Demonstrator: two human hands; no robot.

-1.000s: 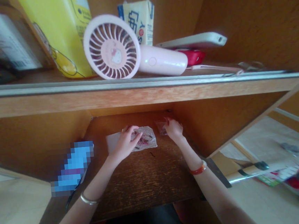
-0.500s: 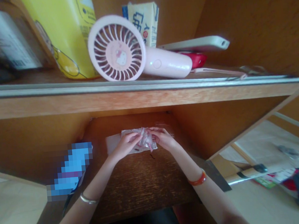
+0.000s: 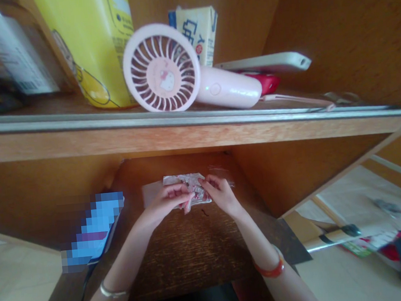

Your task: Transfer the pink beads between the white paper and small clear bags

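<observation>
- wooden desk hutch with warm orange veneer walls: a dark-grained worktop (image 3: 192, 259) sits below a shelf (image 3: 184, 124) with a metal-trimmed front edge.
- on the shelf stand a pale pink handheld fan (image 3: 161, 67), a yellow carton (image 3: 89, 43) and a small printed drink carton (image 3: 195, 34). a flat white device (image 3: 263, 64) lies behind the fan's handle.
- a pixelated blue object (image 3: 93, 230) lies at the worktop's left side; what it is cannot be told.
- left hand (image 3: 166, 202), with a silver bangle (image 3: 112, 291), is curled over the near side of a crinkled plastic packet (image 3: 187, 184). its left fingers (image 3: 176, 192) are closed on the packet.
- right hand (image 3: 222, 195), with an orange-red bangle (image 3: 270, 270), pinches the packet from the other side with its right fingers (image 3: 206, 182).
- the packet sits at the back of the worktop, between the hands, over a white paper sheet (image 3: 150, 192).
- it looks very light, soft and thin, likely to crumple and slip rather than break; a firm pinch at its edges looks the surest hold.
- its surface is glossy and creased, with pink and white print.
</observation>
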